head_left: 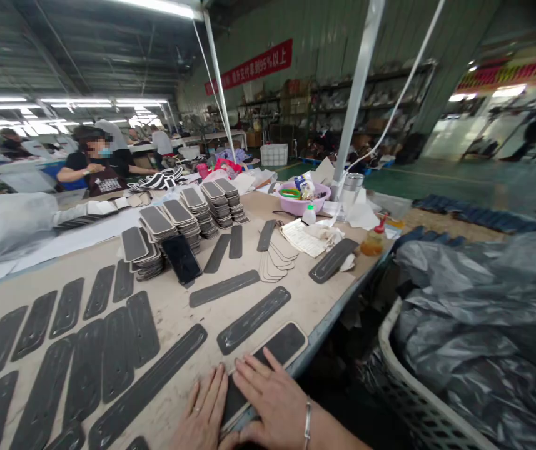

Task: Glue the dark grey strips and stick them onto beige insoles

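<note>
both hands lay flat and open at the near edge of the table (174, 306), fingers stretched out and curled around nothing. the right hand (272, 400), with a bracelet (307, 422) at its wrist, was spread across the near end of a dark pad on a beige backing (283, 344), its fingertips on the dark surface. the left hand (202, 412), a ring (196, 409) on one finger, lay palm down just beside it, against the pad's left edge; whether it rested on the pad or only on the table could not be told. the pad ran away from the right hand's fingertips, slanting up to the right along the table edge. just left of the left hand lay a long dark strip (148, 387), and beyond both hands a shorter ribbed strip (253, 319). farther off stood stacks of pads (178, 225) with a black phone (182, 257) leaning on them. well right of the right hand, off the table, a basket (413, 400) held grey plastic sheeting (483, 312).
</note>
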Action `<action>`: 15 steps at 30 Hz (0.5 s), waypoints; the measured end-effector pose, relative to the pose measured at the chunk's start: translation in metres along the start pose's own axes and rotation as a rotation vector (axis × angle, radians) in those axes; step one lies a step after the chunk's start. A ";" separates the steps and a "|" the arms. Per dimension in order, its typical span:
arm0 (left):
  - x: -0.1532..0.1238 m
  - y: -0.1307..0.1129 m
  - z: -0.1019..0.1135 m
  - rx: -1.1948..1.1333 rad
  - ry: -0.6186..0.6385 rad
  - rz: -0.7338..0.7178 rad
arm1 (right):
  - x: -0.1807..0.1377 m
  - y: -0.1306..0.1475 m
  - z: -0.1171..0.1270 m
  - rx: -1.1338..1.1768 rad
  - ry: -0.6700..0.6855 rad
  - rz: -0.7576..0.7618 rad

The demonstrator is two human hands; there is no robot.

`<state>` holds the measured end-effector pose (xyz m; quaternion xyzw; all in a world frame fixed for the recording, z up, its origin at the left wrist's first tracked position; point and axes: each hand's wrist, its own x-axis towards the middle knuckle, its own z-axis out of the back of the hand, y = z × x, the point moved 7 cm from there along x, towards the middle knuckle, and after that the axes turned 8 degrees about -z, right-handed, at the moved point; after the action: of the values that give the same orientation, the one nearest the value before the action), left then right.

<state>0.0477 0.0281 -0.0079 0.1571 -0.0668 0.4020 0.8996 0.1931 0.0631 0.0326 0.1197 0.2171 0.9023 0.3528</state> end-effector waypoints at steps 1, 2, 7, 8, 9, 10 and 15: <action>0.000 0.000 -0.001 0.010 -0.001 -0.006 | 0.000 0.003 -0.002 0.025 -0.001 0.023; -0.001 0.000 -0.002 0.012 0.007 -0.006 | -0.001 0.001 -0.003 0.036 -0.002 0.024; 0.000 0.000 -0.002 -0.033 0.095 0.016 | -0.020 -0.065 0.015 -0.083 -0.024 -0.185; 0.000 0.001 -0.001 -0.038 0.106 0.016 | -0.024 -0.079 0.020 -0.110 -0.036 -0.229; 0.001 0.001 0.000 -0.040 0.111 0.017 | -0.027 -0.090 0.024 -0.131 -0.050 -0.265; 0.001 0.002 0.001 -0.040 0.111 0.018 | -0.030 -0.098 0.027 -0.145 -0.063 -0.290; -0.001 0.002 -0.008 -0.020 0.060 -0.017 | -0.032 -0.103 0.029 -0.128 -0.100 -0.332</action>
<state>0.0454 0.0313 -0.0150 0.1367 -0.0423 0.3980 0.9061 0.2869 0.1178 0.0067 0.1044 0.1583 0.8366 0.5140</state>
